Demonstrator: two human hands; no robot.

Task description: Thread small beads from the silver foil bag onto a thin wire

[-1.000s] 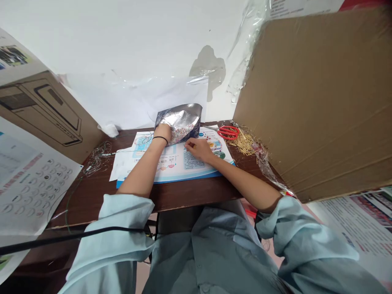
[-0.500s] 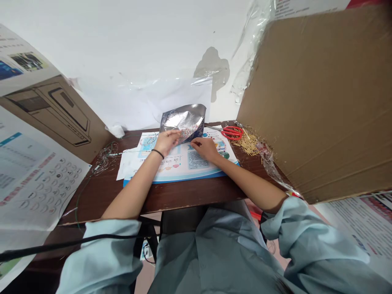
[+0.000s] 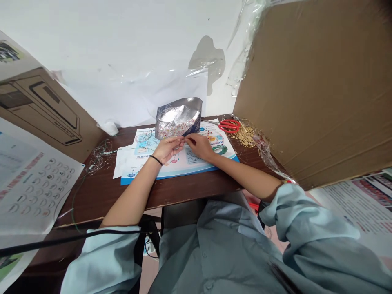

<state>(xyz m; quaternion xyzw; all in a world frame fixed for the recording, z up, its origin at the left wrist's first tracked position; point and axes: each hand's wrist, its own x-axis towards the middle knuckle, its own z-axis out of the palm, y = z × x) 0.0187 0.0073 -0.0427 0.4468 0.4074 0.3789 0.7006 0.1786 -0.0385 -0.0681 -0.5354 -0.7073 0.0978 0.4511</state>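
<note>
Dark wooden tabletop (image 3: 122, 196) fills my view, with a blue-edged printed sheet (image 3: 196, 163) lying on it, red-handled scissors (image 3: 229, 125) and a scatter of brass pins (image 3: 245, 135) to the right, and a tangle of thin wire (image 3: 99, 157) to the left. A crumpled foil pouch (image 3: 177, 118) holding small colored beads stands upright on the sheet, just behind both hands. I see the left hand (image 3: 167, 149) half-open, its fingertips (image 3: 182, 139) close to the pinched fingertips (image 3: 187, 140) of the right hand (image 3: 200, 147); whether anything tiny sits between them, I cannot tell from here.
</note>
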